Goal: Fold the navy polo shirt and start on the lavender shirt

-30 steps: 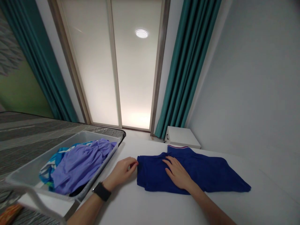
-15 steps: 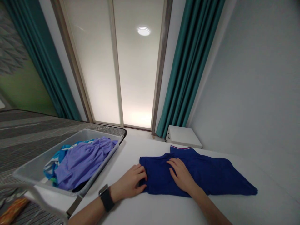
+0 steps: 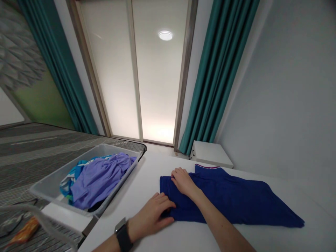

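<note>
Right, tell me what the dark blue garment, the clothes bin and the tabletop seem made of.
Dark blue garment: matte fabric, possibly cotton knit; it lies limp, with soft creases.
Clothes bin: probably plastic, given its cloudy, translucent walls.
Tabletop: smooth and white, perhaps laminate or painted board; no grain shows, so that stays open.

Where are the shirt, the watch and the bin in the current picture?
Shirt [image 3: 236, 200]: head view, on the middle of its dark blue cloth.
Watch [image 3: 124, 236]: head view, on its dark band.
Bin [image 3: 51, 188]: head view, on its bare inner wall, left of the clothes [image 3: 99, 182].
</note>
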A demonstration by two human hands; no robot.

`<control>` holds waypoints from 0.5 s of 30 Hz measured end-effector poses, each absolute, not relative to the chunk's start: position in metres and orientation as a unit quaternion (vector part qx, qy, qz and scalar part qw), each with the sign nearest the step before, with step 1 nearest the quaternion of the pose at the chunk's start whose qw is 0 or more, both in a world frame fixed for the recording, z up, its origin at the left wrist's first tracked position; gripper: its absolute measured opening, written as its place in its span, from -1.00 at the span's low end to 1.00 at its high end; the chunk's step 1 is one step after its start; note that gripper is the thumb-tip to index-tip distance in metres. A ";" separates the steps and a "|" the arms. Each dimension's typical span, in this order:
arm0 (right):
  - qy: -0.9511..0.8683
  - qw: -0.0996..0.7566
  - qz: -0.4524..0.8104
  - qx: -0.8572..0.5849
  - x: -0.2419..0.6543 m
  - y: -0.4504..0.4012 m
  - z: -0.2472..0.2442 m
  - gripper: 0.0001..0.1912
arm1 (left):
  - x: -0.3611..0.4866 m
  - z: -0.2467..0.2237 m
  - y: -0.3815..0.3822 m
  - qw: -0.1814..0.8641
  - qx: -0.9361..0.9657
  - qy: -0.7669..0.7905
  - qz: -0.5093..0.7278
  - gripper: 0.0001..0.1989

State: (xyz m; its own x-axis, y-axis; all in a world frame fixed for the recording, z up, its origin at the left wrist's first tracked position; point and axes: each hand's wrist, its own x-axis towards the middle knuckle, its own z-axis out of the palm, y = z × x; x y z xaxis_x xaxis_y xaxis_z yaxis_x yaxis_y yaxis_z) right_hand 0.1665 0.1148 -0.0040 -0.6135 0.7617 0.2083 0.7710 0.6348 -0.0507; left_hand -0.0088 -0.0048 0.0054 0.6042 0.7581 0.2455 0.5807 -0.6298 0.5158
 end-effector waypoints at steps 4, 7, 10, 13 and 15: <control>-0.890 0.105 -0.023 -0.443 0.168 0.121 -0.005 -0.85 | -0.010 0.001 0.000 0.230 0.854 0.399 0.243 -0.89; -0.890 0.098 -0.022 -0.446 0.168 0.126 -0.006 -0.85 | -0.011 0.000 0.003 0.243 0.844 0.404 0.255 -0.81; -0.889 0.094 -0.022 -0.448 0.166 0.129 -0.008 -0.83 | -0.010 0.001 0.004 0.222 0.868 0.379 0.232 -0.84; -0.885 0.100 -0.023 -0.454 0.166 0.130 -0.012 -0.83 | -0.009 0.002 0.004 0.205 0.881 0.373 0.207 -0.93; -0.883 0.104 -0.023 -0.457 0.167 0.131 -0.014 -0.83 | -0.008 0.001 0.004 0.207 0.879 0.377 0.207 -0.92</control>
